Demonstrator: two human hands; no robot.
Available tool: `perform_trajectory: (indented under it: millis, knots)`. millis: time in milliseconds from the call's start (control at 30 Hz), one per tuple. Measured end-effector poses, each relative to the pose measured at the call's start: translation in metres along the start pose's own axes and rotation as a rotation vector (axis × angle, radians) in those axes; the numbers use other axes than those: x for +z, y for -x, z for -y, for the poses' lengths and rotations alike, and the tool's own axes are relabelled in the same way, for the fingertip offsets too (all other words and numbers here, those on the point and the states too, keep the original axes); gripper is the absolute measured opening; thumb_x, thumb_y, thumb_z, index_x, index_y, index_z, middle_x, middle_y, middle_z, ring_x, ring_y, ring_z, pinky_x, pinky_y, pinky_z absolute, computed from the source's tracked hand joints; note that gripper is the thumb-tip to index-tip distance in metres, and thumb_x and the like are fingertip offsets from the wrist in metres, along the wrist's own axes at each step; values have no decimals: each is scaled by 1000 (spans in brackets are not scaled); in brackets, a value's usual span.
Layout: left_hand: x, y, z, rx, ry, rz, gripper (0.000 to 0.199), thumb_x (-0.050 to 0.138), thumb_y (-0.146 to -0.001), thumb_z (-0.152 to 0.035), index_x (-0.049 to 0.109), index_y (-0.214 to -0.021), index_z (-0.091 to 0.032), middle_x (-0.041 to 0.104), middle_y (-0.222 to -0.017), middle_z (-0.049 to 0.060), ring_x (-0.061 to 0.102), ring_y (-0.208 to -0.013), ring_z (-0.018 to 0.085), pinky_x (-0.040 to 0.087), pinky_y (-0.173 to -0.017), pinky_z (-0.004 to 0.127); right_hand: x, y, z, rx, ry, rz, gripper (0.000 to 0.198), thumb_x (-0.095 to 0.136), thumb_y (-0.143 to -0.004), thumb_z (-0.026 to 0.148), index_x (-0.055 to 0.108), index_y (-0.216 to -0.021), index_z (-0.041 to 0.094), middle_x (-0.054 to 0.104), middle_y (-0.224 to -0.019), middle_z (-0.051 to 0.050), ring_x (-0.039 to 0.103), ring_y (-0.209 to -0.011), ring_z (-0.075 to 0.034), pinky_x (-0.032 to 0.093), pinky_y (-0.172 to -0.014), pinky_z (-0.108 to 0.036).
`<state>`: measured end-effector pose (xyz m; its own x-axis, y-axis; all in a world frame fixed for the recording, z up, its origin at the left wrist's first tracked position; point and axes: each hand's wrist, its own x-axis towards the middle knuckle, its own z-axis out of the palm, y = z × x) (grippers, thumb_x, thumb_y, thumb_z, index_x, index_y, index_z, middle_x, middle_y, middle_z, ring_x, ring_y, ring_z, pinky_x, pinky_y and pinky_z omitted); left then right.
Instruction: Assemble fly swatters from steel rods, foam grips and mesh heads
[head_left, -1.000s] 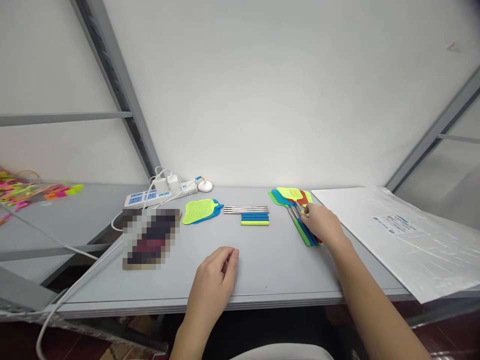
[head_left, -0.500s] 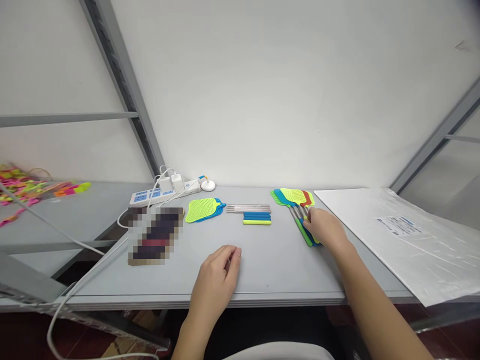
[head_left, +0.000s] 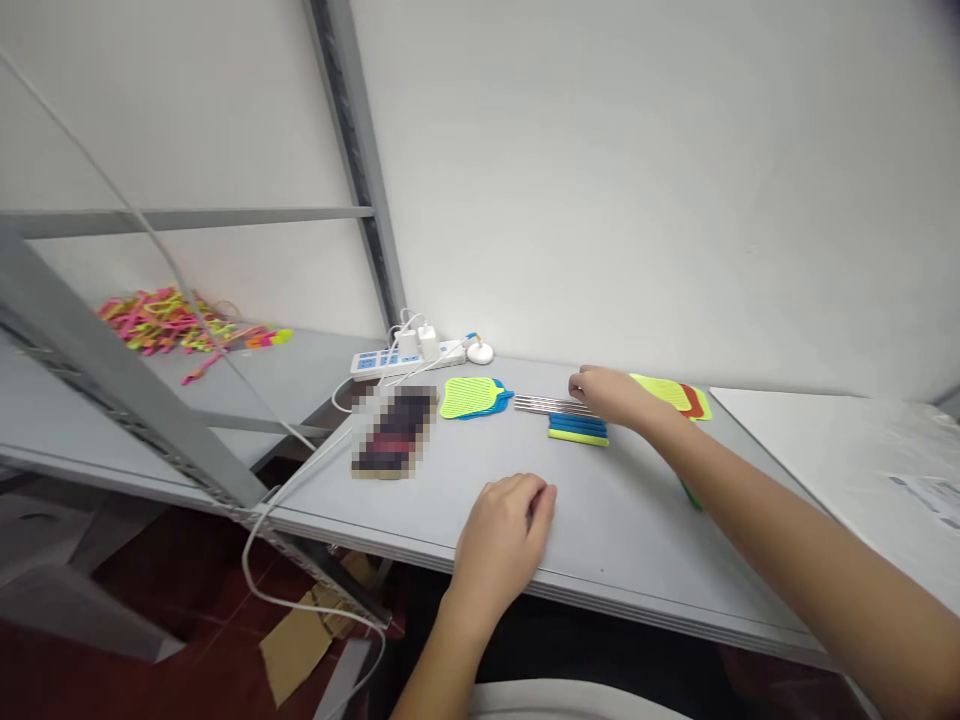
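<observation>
My left hand [head_left: 506, 525] rests on the grey table near its front edge, its fingers curled and nothing visible in them. My right hand [head_left: 611, 395] is over the right end of several thin metal rods [head_left: 544, 403], fingers bent inward; anything in them is hidden. Just below the rods lie blue handle grips [head_left: 577, 424] and a yellow-green grip [head_left: 577, 437]. To the left, a yellow-green fly swatter head [head_left: 471, 396] overlaps a blue one [head_left: 500, 401]. Behind my right forearm, fly swatters [head_left: 667, 390] with yellow-green and red heads are partly covered.
A power strip [head_left: 367, 363] with white chargers and a round white device [head_left: 480, 353] stands along the wall. A pixelated dark item [head_left: 397, 435] lies at left. White wrapped sheeting [head_left: 817, 450] covers the right side. Colourful pieces [head_left: 169, 320] are heaped on the left shelf; a cable hangs down.
My right hand has left the fly swatters' handles and moved left to the metal rods. The view has swung, shifting everything rightward in the picture. My left hand keeps much the same pose.
</observation>
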<state>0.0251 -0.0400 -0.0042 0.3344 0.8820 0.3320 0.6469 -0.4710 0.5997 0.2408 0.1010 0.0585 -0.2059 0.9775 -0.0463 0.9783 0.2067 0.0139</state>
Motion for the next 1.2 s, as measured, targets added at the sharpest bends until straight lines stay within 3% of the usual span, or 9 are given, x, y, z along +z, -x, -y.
perform_trajectory:
  millis: [200, 333, 467, 633, 767, 900, 1033, 1133, 1200]
  knots:
    - [-2, 1, -2, -28, -19, 20, 27, 40, -101, -32, 55, -80, -22, 64, -79, -1, 58, -76, 17, 41, -77, 31, 14, -48, -9, -154, -97, 139, 32, 57, -95, 36, 59, -122, 20, 59, -126, -9, 62, -104, -21, 53, -87, -42]
    - [-4, -9, -9, -70, -92, 87, 25, 38, -100, -35, 59, -102, -24, 67, -88, 2, 62, -82, 21, 44, -75, 32, 20, -50, -20, -168, -124, 164, 32, 58, -95, 36, 59, -122, 19, 60, -125, -9, 62, -104, -22, 54, -87, -42]
    - [-1, -33, -13, -120, -239, 179, 37, 37, -98, -40, 52, -129, -25, 64, -101, 9, 65, -87, 28, 47, -69, 35, 22, -48, -22, -162, -139, 177, 34, 59, -94, 36, 58, -123, 18, 60, -124, -9, 62, -103, -22, 54, -86, -43]
    - [10, -62, -10, -171, -305, 240, 45, 44, -94, -40, 49, -136, -24, 60, -107, 15, 67, -86, 31, 48, -70, 38, 20, -49, -21, -138, -143, 181, 35, 59, -94, 36, 58, -124, 18, 59, -125, -9, 62, -104, -22, 54, -87, -43]
    - [14, -64, -12, -172, -337, 234, 42, 45, -94, -38, 50, -133, -23, 59, -104, 14, 67, -85, 31, 48, -71, 39, 21, -49, -20, -103, -140, 146, 35, 59, -94, 36, 57, -124, 18, 59, -125, -9, 62, -104, -22, 54, -87, -44]
    - [12, -55, -14, -144, -340, 182, 32, 41, -96, -36, 53, -123, -22, 56, -103, 10, 65, -81, 27, 48, -68, 36, 13, -37, -24, -53, -164, 38, 35, 60, -93, 36, 58, -123, 17, 60, -122, -9, 63, -102, -22, 54, -85, -43]
    - [13, -53, -10, -140, -328, 143, 33, 47, -95, -34, 51, -125, -24, 52, -104, 9, 64, -83, 27, 48, -67, 35, -10, -9, -30, -5, -257, -186, 18, 60, -90, 28, 61, -103, 16, 68, -97, -8, 64, -87, -21, 51, -78, -36]
    - [14, -54, -7, -133, -293, 132, 19, 50, -94, -32, 59, -108, -23, 51, -101, 8, 63, -85, 25, 47, -68, 34, -26, 21, -26, 30, -349, -359, 16, 51, -92, 28, 52, -105, 19, 67, -98, -8, 63, -81, -18, 49, -72, -30]
    - [12, -51, -7, -117, -262, 127, 14, 50, -95, -32, 59, -101, -22, 52, -102, 6, 62, -83, 22, 47, -68, 32, -32, 44, -18, 24, -538, -474, 13, 46, -93, 27, 47, -104, 21, 66, -99, -7, 63, -79, -17, 50, -70, -29]
